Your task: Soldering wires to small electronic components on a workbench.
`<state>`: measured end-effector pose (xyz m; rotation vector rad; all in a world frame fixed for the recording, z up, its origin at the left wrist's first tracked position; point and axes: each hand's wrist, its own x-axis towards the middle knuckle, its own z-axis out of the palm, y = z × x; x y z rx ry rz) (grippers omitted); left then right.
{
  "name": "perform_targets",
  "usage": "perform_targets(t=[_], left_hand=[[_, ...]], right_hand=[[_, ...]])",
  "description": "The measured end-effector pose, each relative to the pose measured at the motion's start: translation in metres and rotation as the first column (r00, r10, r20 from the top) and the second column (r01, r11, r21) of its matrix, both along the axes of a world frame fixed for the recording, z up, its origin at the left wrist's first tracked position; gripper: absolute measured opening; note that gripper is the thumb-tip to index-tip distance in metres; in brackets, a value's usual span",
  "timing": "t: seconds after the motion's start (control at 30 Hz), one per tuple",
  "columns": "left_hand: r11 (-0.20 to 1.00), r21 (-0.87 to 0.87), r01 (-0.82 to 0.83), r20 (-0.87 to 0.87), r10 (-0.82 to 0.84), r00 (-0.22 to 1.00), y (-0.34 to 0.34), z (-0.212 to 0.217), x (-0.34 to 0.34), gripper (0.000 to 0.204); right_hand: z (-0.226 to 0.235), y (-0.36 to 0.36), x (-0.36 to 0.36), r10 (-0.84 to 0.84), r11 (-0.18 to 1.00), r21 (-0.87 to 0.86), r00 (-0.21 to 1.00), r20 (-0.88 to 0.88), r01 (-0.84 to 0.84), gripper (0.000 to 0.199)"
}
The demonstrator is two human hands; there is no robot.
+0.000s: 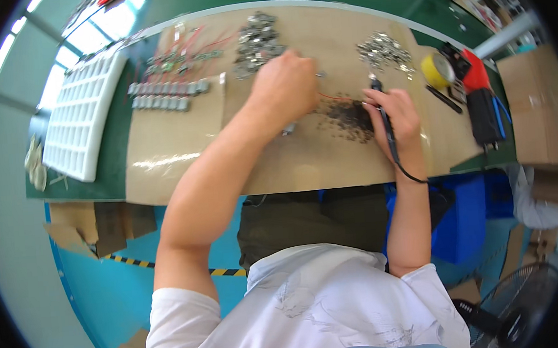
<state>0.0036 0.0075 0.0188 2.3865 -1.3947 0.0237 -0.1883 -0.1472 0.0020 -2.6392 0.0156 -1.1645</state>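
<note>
My right hand [397, 117] is closed around a slim black pen-shaped tool [387, 124], whose cord trails down over my forearm. The tool's pale tip points away from me, toward a heap of small shiny metal parts [384, 51]. My left hand [286, 86] is curled closed at the middle of the worktop, its fingertips hidden behind the knuckles, so what it holds cannot be made out. A thin red wire [337, 97] runs between the two hands. Beside my right hand spreads a pile of tiny dark pieces [349, 118]. A small silvery part [289, 129] lies below my left wrist.
Beyond my left hand lies a pile of metal parts [258, 43]. Rows of small silver cylinders [168, 94] and red-wired pieces [184, 61] lie left. A white compartment tray [87, 110] stands far left; yellow tape [438, 70] and a black-and-red tool [481, 105] lie right.
</note>
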Motion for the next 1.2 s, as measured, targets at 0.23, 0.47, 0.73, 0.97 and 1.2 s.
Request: perform_targets(t=[0.23,0.47,0.73,0.97,1.2], left_hand=[[0.907,-0.42,0.016,-0.126,-0.076,0.989,-0.01,0.006,-0.016,0.026],[0.801,-0.587,0.119,-0.265,-0.329,0.906,-0.015,-0.007,-0.033,0.006],[0.879,-0.445,0.171,-0.158,-0.265,0.951,-0.019,-0.016,-0.044,0.013],[0.903,-0.375,0.209,-0.08,-0.257,0.963,-0.021,-0.018,-0.046,0.012],[0.895,-0.394,0.211,-0.097,-0.268,0.958,-0.022,-0.019,-0.046,0.01]], right_hand=[[0.0,0.0,-0.007,-0.042,0.998,0.051,0.998,0.046,0.04,0.033],[-0.02,0.003,-0.041,-0.158,0.853,0.515,0.982,0.107,0.081,0.035],[-0.028,0.004,-0.056,-0.101,0.683,0.727,0.976,0.194,-0.074,0.022],[-0.021,0.007,-0.056,-0.139,0.737,0.676,0.98,0.141,0.008,0.012],[-0.017,0.009,-0.053,-0.109,0.728,0.686,0.989,0.1,0.011,0.012]])
